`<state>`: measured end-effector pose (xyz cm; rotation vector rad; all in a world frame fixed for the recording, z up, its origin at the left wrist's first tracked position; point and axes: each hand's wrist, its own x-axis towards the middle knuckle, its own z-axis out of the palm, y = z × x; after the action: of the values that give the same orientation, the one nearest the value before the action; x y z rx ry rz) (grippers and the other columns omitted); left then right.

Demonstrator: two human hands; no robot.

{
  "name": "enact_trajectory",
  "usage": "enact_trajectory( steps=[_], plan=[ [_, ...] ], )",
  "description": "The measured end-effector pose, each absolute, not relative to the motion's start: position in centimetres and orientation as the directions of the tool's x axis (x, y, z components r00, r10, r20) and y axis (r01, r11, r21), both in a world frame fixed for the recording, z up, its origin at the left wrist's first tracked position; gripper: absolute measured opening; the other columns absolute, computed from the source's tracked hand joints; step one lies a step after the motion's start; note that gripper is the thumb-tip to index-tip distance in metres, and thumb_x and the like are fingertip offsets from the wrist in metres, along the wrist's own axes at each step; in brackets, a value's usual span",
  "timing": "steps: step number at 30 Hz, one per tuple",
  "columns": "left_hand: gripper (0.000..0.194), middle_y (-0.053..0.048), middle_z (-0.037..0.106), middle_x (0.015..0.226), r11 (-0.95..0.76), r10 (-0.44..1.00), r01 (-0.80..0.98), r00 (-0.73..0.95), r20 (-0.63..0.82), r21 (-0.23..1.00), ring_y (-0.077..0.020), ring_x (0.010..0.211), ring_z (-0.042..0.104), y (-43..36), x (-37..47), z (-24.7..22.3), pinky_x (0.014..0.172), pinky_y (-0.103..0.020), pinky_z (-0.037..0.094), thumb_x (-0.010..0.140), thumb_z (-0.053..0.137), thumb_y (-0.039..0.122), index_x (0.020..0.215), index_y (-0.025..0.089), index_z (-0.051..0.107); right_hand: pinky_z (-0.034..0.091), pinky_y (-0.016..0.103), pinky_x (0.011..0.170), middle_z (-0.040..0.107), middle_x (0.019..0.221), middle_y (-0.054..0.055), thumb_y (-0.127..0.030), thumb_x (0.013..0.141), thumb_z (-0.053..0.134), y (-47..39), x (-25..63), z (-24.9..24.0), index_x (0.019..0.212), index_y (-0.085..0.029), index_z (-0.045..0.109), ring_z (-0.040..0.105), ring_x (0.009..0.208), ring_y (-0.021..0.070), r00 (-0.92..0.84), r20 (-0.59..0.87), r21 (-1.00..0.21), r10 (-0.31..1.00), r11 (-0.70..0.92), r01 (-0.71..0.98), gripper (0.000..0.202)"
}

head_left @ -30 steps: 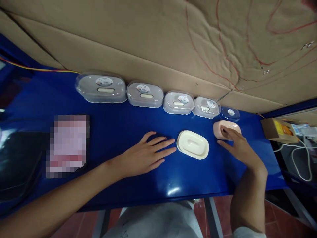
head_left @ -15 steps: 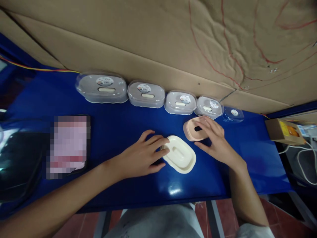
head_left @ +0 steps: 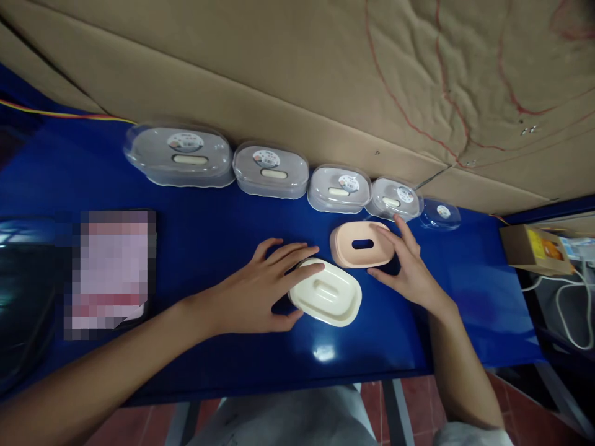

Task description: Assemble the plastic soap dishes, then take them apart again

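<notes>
My left hand (head_left: pixel 260 288) has its fingers spread around the left end of a shallow cream oval dish (head_left: pixel 341 291) with a raised bar in its middle. The thumb touches its near side; fingertips lie over the far rim. Just beyond and to the right is a peach oval cover (head_left: pixel 344 248) with a slot in its top. My right hand (head_left: pixel 406 263) holds the cover's right end, with the thumb at its near edge and a finger on its top. Another finger points away from it.
Clear lidded boxes (head_left: pixel 186 170) with round labels stand in a row along the cardboard wall (head_left: pixel 260 68). A clear cover (head_left: pixel 439 217) ends the row. At left lie a blurred-out phone-like item (head_left: pixel 114 272) and a dark glossy object (head_left: pixel 28 297). An open carton (head_left: pixel 525 248) stands right, near white cables.
The peach cover has shifted a little left and turned, so more of its top shows. The cream dish has shifted slightly left, with my left thumb now against it. The view has moved slightly.
</notes>
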<state>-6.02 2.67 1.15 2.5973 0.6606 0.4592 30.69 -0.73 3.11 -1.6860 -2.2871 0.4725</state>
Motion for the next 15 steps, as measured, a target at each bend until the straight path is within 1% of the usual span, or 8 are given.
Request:
enact_trajectory(
  steps=[1, 2, 4, 6, 8, 10, 12, 15],
  plan=[
    [0.068, -0.019, 0.050, 0.167, -0.798, 0.512, 0.371, 0.833, 0.209, 0.474, -0.0389, 0.152, 0.048, 2.7, -6.0, 1.1, 0.127, -0.064, 0.027, 0.093, 0.071, 0.033, 0.157, 0.021, 0.049, 0.030, 0.065, 0.131, 0.015, 0.184, 0.012, -0.046, 0.099, 0.074, -0.5, 30.8, 2.9, 0.170, -0.038, 0.028, 0.018, 0.170, 0.0395, -0.304, 0.008, -0.436, 0.953, 0.277, 0.856, 0.085],
    [0.067, -0.018, 0.054, 0.164, -0.798, 0.510, 0.367, 0.834, 0.211, 0.478, -0.0382, 0.150, 0.050, 2.6, -6.0, 1.1, 0.127, -0.063, 0.027, 0.093, 0.071, 0.032, 0.156, 0.021, 0.050, 0.030, 0.065, 0.131, 0.021, 0.182, 0.013, -0.045, 0.100, 0.073, -0.4, 30.8, 2.8, 0.169, -0.037, 0.028, 0.018, 0.170, 0.0379, -0.318, 0.002, -0.462, 0.948, 0.283, 0.840, 0.084],
    [0.066, -0.017, 0.059, 0.158, -0.798, 0.511, 0.363, 0.831, 0.221, 0.481, -0.0366, 0.146, 0.054, 2.6, -6.0, 1.0, 0.127, -0.061, 0.026, 0.093, 0.071, 0.032, 0.155, 0.021, 0.050, 0.032, 0.065, 0.130, 0.037, 0.175, 0.014, -0.045, 0.099, 0.074, 0.0, 30.9, 2.5, 0.166, -0.036, 0.032, 0.028, 0.167, 0.0360, -0.333, 0.020, -0.493, 0.943, 0.299, 0.817, 0.080],
    [0.067, -0.016, 0.062, 0.152, -0.800, 0.519, 0.372, 0.823, 0.231, 0.471, -0.0358, 0.141, 0.057, 2.6, -5.9, 0.9, 0.127, -0.061, 0.025, 0.094, 0.074, 0.034, 0.154, 0.021, 0.049, 0.036, 0.063, 0.128, 0.049, 0.164, 0.014, -0.048, 0.095, 0.080, 0.2, 30.8, 2.4, 0.161, -0.034, 0.038, 0.041, 0.160, 0.0355, -0.312, 0.092, -0.505, 0.946, 0.314, 0.804, 0.078],
    [0.073, -0.017, 0.064, 0.148, -0.794, 0.549, 0.414, 0.803, 0.232, 0.446, -0.0367, 0.139, 0.058, 2.7, -5.9, 0.8, 0.125, -0.061, 0.025, 0.093, 0.078, 0.039, 0.156, 0.019, 0.046, 0.041, 0.061, 0.126, 0.053, 0.157, 0.014, -0.050, 0.092, 0.084, 0.2, 30.4, 2.5, 0.157, -0.033, 0.041, 0.049, 0.152, 0.0349, -0.280, 0.173, -0.529, 0.944, 0.329, 0.783, 0.079],
    [0.082, -0.019, 0.064, 0.147, -0.766, 0.607, 0.486, 0.763, 0.224, 0.420, -0.0380, 0.138, 0.059, 2.8, -5.8, 0.6, 0.123, -0.061, 0.027, 0.092, 0.082, 0.043, 0.159, 0.018, 0.040, 0.044, 0.060, 0.124, 0.054, 0.154, 0.014, -0.051, 0.091, 0.084, -0.1, 29.8, 2.7, 0.156, -0.033, 0.041, 0.051, 0.150, 0.0349, -0.279, 0.210, -0.551, 0.937, 0.349, 0.758, 0.080],
    [0.092, -0.021, 0.062, 0.150, -0.731, 0.660, 0.549, 0.721, 0.213, 0.407, -0.0390, 0.137, 0.059, 3.0, -5.7, 0.5, 0.121, -0.060, 0.028, 0.092, 0.084, 0.046, 0.163, 0.018, 0.032, 0.044, 0.061, 0.124, 0.054, 0.154, 0.014, -0.050, 0.091, 0.084, -0.7, 28.8, 2.9, 0.157, -0.035, 0.039, 0.050, 0.150, 0.0357, -0.315, 0.210, -0.548, 0.925, 0.378, 0.746, 0.081],
    [0.103, -0.021, 0.061, 0.153, -0.712, 0.681, 0.569, 0.703, 0.206, 0.412, -0.0392, 0.138, 0.059, 3.2, -5.7, 0.3, 0.121, -0.059, 0.028, 0.091, 0.085, 0.049, 0.167, 0.019, 0.023, 0.042, 0.064, 0.125, 0.053, 0.157, 0.014, -0.049, 0.093, 0.082, -1.6, 27.1, 2.9, 0.161, -0.037, 0.036, 0.047, 0.153, 0.0379, -0.366, 0.195, -0.490, 0.910, 0.414, 0.767, 0.083]
  ],
)
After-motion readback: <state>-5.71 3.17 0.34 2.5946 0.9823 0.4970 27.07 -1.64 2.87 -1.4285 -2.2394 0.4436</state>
